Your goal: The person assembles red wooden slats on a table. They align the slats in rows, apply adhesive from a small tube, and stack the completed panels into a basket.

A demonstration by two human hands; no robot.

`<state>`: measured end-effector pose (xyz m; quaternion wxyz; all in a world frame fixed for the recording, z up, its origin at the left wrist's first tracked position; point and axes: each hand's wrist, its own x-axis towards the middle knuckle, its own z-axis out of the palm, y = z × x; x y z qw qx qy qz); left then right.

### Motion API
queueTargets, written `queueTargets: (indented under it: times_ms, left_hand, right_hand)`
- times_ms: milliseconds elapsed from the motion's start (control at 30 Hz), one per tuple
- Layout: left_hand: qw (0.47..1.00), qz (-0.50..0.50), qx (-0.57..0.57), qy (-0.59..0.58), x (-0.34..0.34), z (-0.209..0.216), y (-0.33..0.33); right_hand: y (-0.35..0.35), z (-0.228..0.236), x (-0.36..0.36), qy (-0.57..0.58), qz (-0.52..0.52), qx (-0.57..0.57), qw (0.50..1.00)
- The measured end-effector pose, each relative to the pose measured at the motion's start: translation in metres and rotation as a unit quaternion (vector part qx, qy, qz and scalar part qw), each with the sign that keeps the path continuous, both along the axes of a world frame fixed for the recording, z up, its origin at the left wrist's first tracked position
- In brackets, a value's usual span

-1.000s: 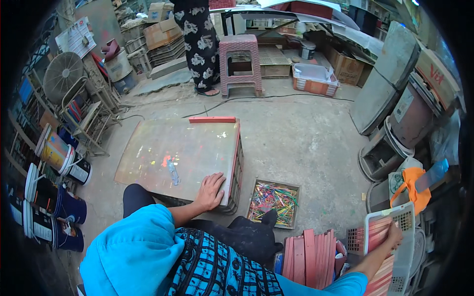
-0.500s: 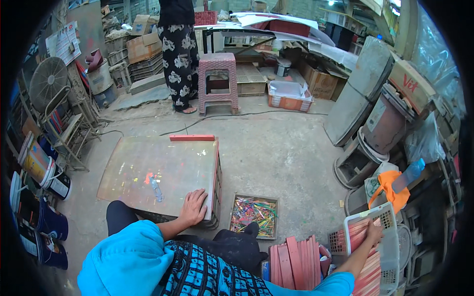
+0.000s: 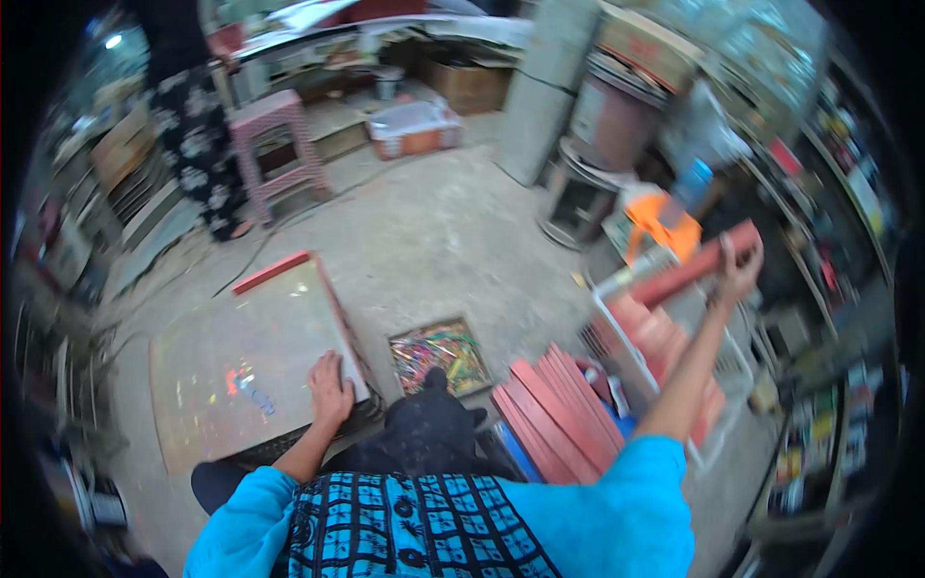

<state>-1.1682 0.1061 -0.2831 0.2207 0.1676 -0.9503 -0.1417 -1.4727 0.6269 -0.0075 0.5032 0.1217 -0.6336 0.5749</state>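
Observation:
My left hand (image 3: pixel 330 387) lies flat, fingers stretched, near the right edge of a paint-marked low worktop (image 3: pixel 207 376). My right hand (image 3: pixel 740 268) is wrapped round a red wooden strip (image 3: pixel 679 275), raised over a white plastic basket (image 3: pixel 740 371). More red strips (image 3: pixel 665 337) fill the basket; they are blurred. One red strip (image 3: pixel 273 273) lies along the worktop's far edge. A small blue-grey object (image 3: pixel 258 397) rests on the worktop beside an orange paint spot. Closer to me, several red strips (image 3: pixel 559 414) stand bundled together left of the basket.
Between worktop and strips sits a shallow tray of coloured sticks (image 3: pixel 438 352). An orange bag (image 3: pixel 665 226) and a blue bottle (image 3: pixel 690 183) are beyond the basket. A pink stool (image 3: pixel 275 154) stands far left beside another person (image 3: pixel 198 144). Shelves (image 3: pixel 829 424) line the right.
My right hand has risen out of the basket with a red strip in it. The view has swung to the right; my left hand stays on the worktop.

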Motion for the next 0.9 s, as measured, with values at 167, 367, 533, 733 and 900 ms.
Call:
queueTargets:
  times_ms: [167,367,533,733,900]
  left_hand:
    - [0.945,-0.029,0.31,0.1,-0.016,0.019,0.006]
    - [0.409,-0.34,0.846,-0.034,-0.014,0.143,0.059]
    - [0.014,-0.334,0.942,-0.033,0.034,0.168,0.06]
    - [0.02,-0.365,0.927,0.084,0.082,0.216,0.06]
    - [0.212,-0.397,0.863,0.23,0.095,0.201,0.043]
  right_hand:
    - [-0.105,0.031,0.063,0.024,0.49,-0.245,0.837]
    - [-0.252,-0.006,0.136,-0.034,0.796,-0.285,0.532]
    - [-0.379,-0.029,0.211,-0.079,0.89,-0.302,0.333]
    - [-0.436,-0.062,0.273,-0.164,0.919,-0.328,0.148]
    - [-0.458,-0.09,0.293,-0.224,0.908,-0.332,0.12]
